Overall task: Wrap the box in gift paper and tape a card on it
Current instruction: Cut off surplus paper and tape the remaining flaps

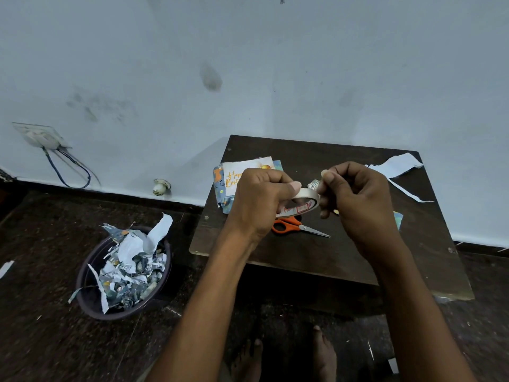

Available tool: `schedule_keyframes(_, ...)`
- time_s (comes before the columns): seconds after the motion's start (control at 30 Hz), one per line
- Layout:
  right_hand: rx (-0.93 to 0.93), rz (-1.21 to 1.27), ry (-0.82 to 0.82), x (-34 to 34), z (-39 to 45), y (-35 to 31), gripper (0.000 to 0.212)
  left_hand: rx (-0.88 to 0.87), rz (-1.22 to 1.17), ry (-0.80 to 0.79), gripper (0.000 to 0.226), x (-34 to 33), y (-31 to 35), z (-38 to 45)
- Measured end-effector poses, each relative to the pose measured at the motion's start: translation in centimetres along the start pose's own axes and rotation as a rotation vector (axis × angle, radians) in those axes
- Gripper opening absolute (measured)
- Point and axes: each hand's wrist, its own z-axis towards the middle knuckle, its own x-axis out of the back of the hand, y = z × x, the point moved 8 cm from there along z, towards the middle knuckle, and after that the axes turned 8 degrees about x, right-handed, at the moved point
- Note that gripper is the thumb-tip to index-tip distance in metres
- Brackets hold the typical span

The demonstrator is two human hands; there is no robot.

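My left hand grips a roll of clear tape above the small dark table, thumb pressed on the roll's top. My right hand pinches at the roll's right side with thumb and forefinger. Behind my left hand lies the wrapped box in blue patterned gift paper, with a white "Happy Birthday" card on top, partly hidden. Orange-handled scissors lie on the table under my hands.
Torn white paper strips lie at the table's far right corner. A dark bin full of paper scraps stands on the floor at left. A wall socket with cables is at far left. My bare feet are below.
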Motion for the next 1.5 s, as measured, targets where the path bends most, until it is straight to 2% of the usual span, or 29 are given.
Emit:
schedule_keyframes(0.23,0.013,0.062,0.002,-0.2,0.0,-0.3,0.021,-0.024,0.05,-0.04,0.044,-0.4,-0.3,-0.1)
schedule_keyframes(0.37,0.035,0.056,0.005,-0.3,0.0,-0.5,0.021,-0.053,0.19,-0.06,0.036,-1.0,-0.1,-0.1)
schedule_keyframes(0.57,-0.116,0.176,0.081,0.6,0.2,0.8,0.032,0.012,0.027,-0.144,0.036,-0.8,-0.1,-0.2)
schedule_keyframes(0.7,-0.174,0.223,0.092,0.4,0.2,1.1,0.029,0.006,0.049,-0.198,0.04,-0.8,-0.4,-0.4)
schedule_keyframes(0.83,-0.162,0.218,0.097,0.3,0.2,0.7,0.026,-0.001,0.139,-0.147,0.054,-1.2,-0.2,-0.8)
schedule_keyframes(0.97,-0.179,0.233,0.144,0.8,0.1,1.0,0.024,-0.039,0.223,-0.12,0.047,-1.1,0.0,-0.5)
schedule_keyframes(1.13,-0.218,0.311,0.273,2.6,0.6,1.4,0.025,-0.006,0.173,-0.17,0.041,0.2,-0.4,-0.3)
schedule_keyframes(1.27,-0.178,0.33,0.21,2.0,0.9,0.6,0.025,0.03,0.091,-0.213,0.036,0.6,-0.3,-0.8)
schedule_keyframes(1.37,-0.161,0.312,0.156,1.0,0.8,0.0,0.025,0.03,0.208,-0.153,0.047,0.5,-0.3,-1.0)
schedule_keyframes(1.5,-0.166,0.284,0.124,0.7,0.8,-0.4,0.026,0.039,0.259,-0.153,0.037,1.0,-0.4,-0.9)
